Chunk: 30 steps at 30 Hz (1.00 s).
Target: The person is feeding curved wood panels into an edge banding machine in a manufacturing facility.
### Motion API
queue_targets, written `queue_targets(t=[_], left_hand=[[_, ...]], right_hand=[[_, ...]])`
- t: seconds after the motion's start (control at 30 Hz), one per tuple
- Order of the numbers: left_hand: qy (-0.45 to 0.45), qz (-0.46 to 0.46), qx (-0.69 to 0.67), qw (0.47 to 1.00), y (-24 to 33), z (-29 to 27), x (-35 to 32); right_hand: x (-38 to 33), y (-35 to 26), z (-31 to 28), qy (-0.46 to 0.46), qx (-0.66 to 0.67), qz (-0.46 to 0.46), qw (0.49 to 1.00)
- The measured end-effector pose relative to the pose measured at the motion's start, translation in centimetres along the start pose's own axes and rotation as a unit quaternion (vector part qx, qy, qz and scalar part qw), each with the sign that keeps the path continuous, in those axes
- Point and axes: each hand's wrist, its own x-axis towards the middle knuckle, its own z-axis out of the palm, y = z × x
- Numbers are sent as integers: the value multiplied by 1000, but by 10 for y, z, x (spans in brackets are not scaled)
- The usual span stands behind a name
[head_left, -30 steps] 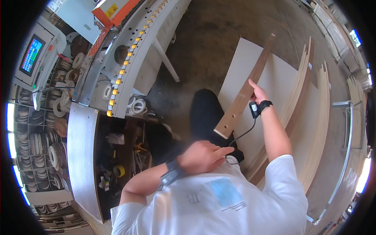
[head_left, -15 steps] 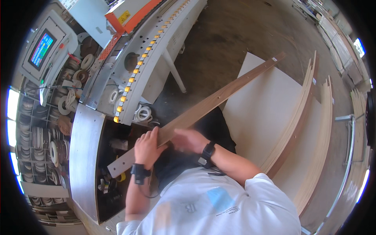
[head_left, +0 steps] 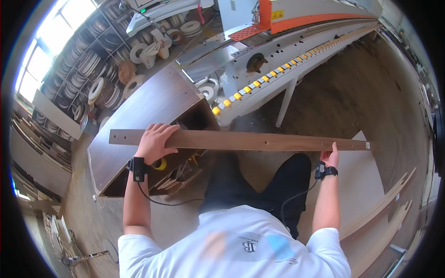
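Observation:
A long, narrow brown wood-grain board (head_left: 232, 140) spans in front of me, nearly level from left to right. It has small holes along its face and a small white label at its right end. My left hand (head_left: 156, 141) grips it near the left end, fingers over the far edge and thumb on the face. My right hand (head_left: 330, 156) holds the near edge toward the right end, its thumb up against the board and its other fingers partly hidden. The board's left part lies over the corner of a dark-topped cabinet (head_left: 143, 111).
A machine with a row of yellow rollers (head_left: 273, 74) and an orange cover (head_left: 315, 18) runs off to the far right. Racks of banding rolls (head_left: 92, 69) stand at the left. More boards (head_left: 380, 204) lie stacked on a pale sheet (head_left: 359, 185) at the right.
The board has swung from a steep diagonal to nearly level across my front. My right hand has moved out along it to the right end. My view has turned left.

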Motion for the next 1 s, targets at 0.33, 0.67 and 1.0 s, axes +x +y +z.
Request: queue_targets(t=[0.33, 0.67, 1.0], left_hand=[[50, 78, -119, 988, 58, 26, 66], [136, 133, -135, 972, 99, 21, 118], [117, -35, -98, 988, -47, 29, 84]], right_hand=[[-235, 94, 193, -295, -84, 126, 943], [-264, 128, 238, -381, -148, 84, 909], [-201, 89, 191, -378, -303, 36, 874]])
